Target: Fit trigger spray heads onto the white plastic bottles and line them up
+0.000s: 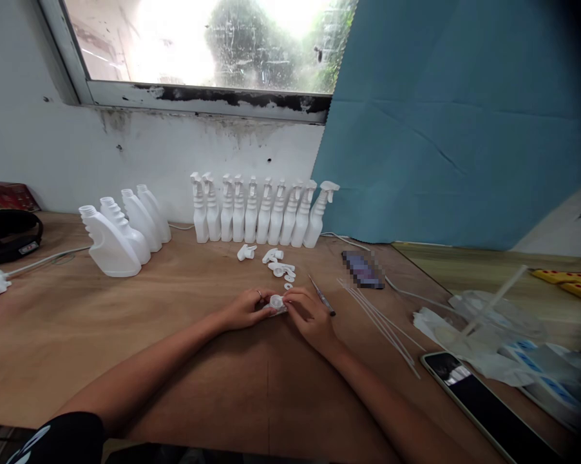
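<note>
Near the middle of the wooden table, my left hand (pixel 245 309) is closed on a white spray head (pixel 276 301), whose round opening faces up. The fingers of my right hand (pixel 312 316) are pinched at the right side of the same part; whether a small piece is between their tips is too small to tell. Just beyond my hands lie small white rings (pixel 288 285) and loose white spray heads (pixel 281 269). Another white spray head (pixel 246 252) lies a little to the left. A thin pointed tool (pixel 322 296) rests beside my right hand.
Several white spray bottles (pixel 252 212) stand in a row along the wall. Several open bottles (pixel 114 245) stand at left. Thin tubes (pixel 382 322), a blurred device (pixel 362 269), a phone (pixel 484 406) and a clear cup (pixel 498 316) lie at right.
</note>
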Motion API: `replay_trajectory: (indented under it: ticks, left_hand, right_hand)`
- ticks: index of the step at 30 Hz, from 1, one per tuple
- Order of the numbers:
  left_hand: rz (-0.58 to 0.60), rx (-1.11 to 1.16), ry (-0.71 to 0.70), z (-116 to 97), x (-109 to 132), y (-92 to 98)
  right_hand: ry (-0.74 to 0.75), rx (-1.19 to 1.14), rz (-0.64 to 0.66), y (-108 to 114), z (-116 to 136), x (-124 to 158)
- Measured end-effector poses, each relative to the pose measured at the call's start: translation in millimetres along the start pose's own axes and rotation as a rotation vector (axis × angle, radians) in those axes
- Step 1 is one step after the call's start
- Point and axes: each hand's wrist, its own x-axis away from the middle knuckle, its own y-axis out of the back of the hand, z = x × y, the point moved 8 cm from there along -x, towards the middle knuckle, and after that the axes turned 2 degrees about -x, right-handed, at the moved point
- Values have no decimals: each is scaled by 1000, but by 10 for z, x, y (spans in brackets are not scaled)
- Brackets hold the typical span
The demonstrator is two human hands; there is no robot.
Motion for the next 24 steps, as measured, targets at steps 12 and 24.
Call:
replay_trajectory:
  ticks: [12, 24]
  left_hand:
    - [19, 117, 34, 21, 37, -40]
    - [17, -276, -130, -42, 44, -51]
  right_hand:
    - [-68, 53, 227, -136, -61, 9]
    - [-4, 82, 302, -218, -53, 26]
